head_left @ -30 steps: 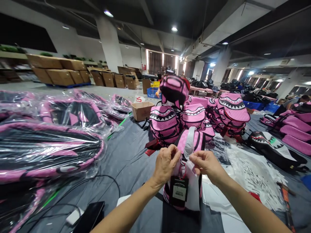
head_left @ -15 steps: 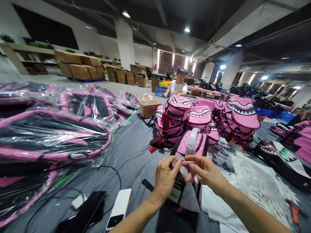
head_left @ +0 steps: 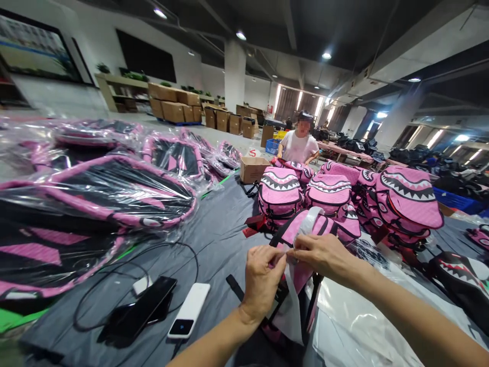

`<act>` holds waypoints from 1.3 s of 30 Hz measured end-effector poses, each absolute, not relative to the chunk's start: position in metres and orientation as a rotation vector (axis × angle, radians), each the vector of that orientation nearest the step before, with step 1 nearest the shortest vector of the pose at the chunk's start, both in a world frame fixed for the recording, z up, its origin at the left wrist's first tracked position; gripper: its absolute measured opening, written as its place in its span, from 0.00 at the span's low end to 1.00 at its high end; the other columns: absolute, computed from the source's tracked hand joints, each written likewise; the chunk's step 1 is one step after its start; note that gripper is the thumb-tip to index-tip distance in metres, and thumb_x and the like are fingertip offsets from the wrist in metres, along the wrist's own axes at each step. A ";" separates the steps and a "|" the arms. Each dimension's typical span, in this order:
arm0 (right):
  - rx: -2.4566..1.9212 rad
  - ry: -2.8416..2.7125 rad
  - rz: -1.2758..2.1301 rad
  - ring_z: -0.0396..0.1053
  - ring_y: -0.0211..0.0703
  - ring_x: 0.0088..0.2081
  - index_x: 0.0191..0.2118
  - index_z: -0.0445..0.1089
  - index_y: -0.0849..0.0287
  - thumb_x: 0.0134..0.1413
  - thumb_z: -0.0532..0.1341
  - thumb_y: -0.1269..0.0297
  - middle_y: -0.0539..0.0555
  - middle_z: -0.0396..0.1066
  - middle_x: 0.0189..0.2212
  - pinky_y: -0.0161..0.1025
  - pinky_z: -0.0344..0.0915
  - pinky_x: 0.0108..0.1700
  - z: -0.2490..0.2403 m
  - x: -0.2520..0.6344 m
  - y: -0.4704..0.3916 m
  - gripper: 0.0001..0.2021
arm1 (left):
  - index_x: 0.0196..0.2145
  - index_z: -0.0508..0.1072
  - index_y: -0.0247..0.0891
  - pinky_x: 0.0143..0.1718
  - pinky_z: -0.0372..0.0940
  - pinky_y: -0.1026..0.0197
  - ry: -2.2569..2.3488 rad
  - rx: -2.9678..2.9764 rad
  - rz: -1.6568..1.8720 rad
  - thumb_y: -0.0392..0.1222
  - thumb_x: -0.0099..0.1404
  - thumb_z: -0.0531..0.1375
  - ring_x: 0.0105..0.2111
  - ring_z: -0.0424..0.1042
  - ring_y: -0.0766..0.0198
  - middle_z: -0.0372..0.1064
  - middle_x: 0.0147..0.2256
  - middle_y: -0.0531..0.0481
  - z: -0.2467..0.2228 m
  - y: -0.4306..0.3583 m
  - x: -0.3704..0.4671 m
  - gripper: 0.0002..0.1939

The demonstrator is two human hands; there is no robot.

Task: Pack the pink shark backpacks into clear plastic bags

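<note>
A pink and black backpack (head_left: pixel 280 230) lies in front of me, a pale wrap (head_left: pixel 308 219) around its top handle. Over it, my left hand (head_left: pixel 263 278) pinches the edge of a thin whitish sheet (head_left: pixel 292 311) that hangs down over the bag. My right hand (head_left: pixel 319 252) has thumb and fingertips pressed together on the same sheet, its tips almost touching those of my left hand. The fingers cover the pinched part. Part of a dark tag shows behind the sheet.
Pink shark-mouth backpacks (head_left: pixel 281 191) stand beyond. Plastic-wrapped bags (head_left: pixel 122 191) fill the left. A white power bank (head_left: pixel 190 311), black phone (head_left: pixel 139 311) and cables lie front left. Plastic sheets (head_left: pixel 355 311) lie right. A person (head_left: pixel 300 145) stands behind the backpacks.
My view has turned left. The right hand's fingers, spread a little before, have closed on the sheet. The person across has come nearer, and a bag that topped the left stack is off it.
</note>
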State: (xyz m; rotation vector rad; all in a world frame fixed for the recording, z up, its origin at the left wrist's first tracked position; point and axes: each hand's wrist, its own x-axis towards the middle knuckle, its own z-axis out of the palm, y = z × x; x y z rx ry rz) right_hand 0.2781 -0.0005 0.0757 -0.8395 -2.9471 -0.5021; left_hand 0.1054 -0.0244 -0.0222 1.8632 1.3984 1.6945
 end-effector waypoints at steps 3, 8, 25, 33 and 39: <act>-0.846 -2.936 -0.422 0.68 0.35 0.32 0.47 0.74 0.54 0.64 0.61 0.69 0.50 0.72 0.36 0.35 0.52 0.26 0.072 0.277 0.006 0.08 | 0.33 0.74 0.39 0.44 0.57 0.56 1.428 2.322 1.746 0.34 0.71 0.54 0.29 0.69 0.64 0.71 0.26 0.55 -0.016 -0.035 0.104 0.11; -0.873 -2.794 -0.427 0.66 0.34 0.28 0.51 0.72 0.56 0.63 0.62 0.70 0.50 0.71 0.36 0.33 0.53 0.25 0.060 0.281 0.012 0.11 | 0.37 0.74 0.34 0.44 0.59 0.52 1.613 2.797 1.433 0.29 0.70 0.52 0.32 0.69 0.59 0.72 0.30 0.49 -0.004 -0.045 0.107 0.11; -0.409 -2.609 -0.939 0.55 0.38 0.24 0.30 0.67 0.59 0.69 0.47 0.73 0.49 0.64 0.24 0.40 0.51 0.25 0.051 0.289 -0.006 0.17 | 0.34 0.71 0.36 0.33 0.66 0.61 0.965 0.960 1.051 0.61 0.50 0.67 0.29 0.72 0.64 0.73 0.29 0.50 0.014 -0.021 0.082 0.25; -0.473 -2.412 -0.891 0.57 0.37 0.24 0.29 0.65 0.58 0.67 0.50 0.76 0.48 0.64 0.23 0.41 0.51 0.27 0.037 0.288 -0.016 0.15 | 0.18 0.71 0.33 0.21 0.55 0.65 1.008 0.763 0.680 0.46 0.45 0.69 0.18 0.63 0.69 0.67 0.17 0.53 0.051 -0.014 0.105 0.15; -0.545 -2.368 -0.965 0.57 0.37 0.25 0.29 0.66 0.59 0.67 0.53 0.76 0.48 0.62 0.22 0.42 0.47 0.27 0.031 0.286 -0.028 0.14 | 0.18 0.71 0.34 0.18 0.51 0.66 0.982 0.812 0.570 0.44 0.41 0.70 0.15 0.59 0.72 0.65 0.15 0.55 0.047 -0.014 0.102 0.14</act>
